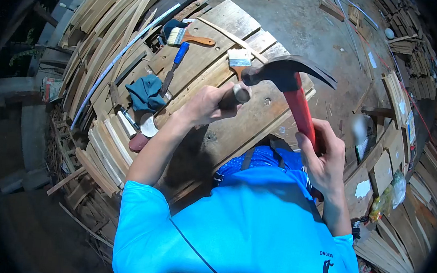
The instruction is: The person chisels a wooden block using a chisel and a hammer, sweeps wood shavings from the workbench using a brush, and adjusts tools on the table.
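My right hand (326,156) is closed around the red handle of a claw hammer (303,109). The dark head is raised, its striking face close to the object in my left hand. My left hand (205,105) grips a dark, round tool handle (230,97) with a dull metal end cap facing up; its lower part is hidden by my hand. Beneath both hands is a wooden workbench (261,109). On it lie a blue-handled chisel-like tool (181,54), a wooden-handled paintbrush (200,40), a second paintbrush (240,59) and a crumpled teal cloth (145,93).
Stacked wooden strips (98,11) crowd the bench's left side, with a long pale blue rod (106,73) across them. A maroon object (138,142) and a white round piece (149,125) sit near the left edge. More boards (387,148) stand at right. Concrete floor (297,20) lies beyond.
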A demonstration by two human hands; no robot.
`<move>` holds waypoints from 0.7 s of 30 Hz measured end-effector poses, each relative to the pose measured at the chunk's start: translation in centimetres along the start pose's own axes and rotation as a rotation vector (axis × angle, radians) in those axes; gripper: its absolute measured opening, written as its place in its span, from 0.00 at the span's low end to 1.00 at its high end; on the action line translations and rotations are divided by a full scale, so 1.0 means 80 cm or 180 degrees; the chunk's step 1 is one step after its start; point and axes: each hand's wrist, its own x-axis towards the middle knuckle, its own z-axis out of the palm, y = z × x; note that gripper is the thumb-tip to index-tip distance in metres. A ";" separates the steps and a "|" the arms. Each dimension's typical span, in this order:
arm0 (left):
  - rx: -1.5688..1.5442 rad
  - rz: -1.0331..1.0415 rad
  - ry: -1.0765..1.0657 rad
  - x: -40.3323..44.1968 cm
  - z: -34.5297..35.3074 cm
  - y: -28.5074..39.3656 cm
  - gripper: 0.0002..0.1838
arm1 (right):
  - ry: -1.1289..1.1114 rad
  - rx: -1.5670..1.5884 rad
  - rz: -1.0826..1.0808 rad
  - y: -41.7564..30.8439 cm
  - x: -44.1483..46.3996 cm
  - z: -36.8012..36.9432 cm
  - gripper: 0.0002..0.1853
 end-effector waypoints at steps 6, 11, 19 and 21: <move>-0.0071 -0.0136 0.0080 0.006 0.001 0.003 0.25 | -0.0061 -0.0178 0.0096 0.009 -0.008 -0.010 0.14; -0.0188 0.0045 0.0611 0.011 -0.003 0.008 0.16 | 0.0294 0.0213 0.0052 0.026 -0.035 -0.005 0.15; -0.0361 0.0024 0.0327 0.006 -0.005 0.002 0.16 | 0.0255 0.0119 0.0275 0.034 -0.043 -0.003 0.13; -0.0524 -0.0030 0.0294 0.007 -0.001 -0.002 0.18 | 0.0418 0.0169 0.0011 0.030 -0.046 -0.001 0.13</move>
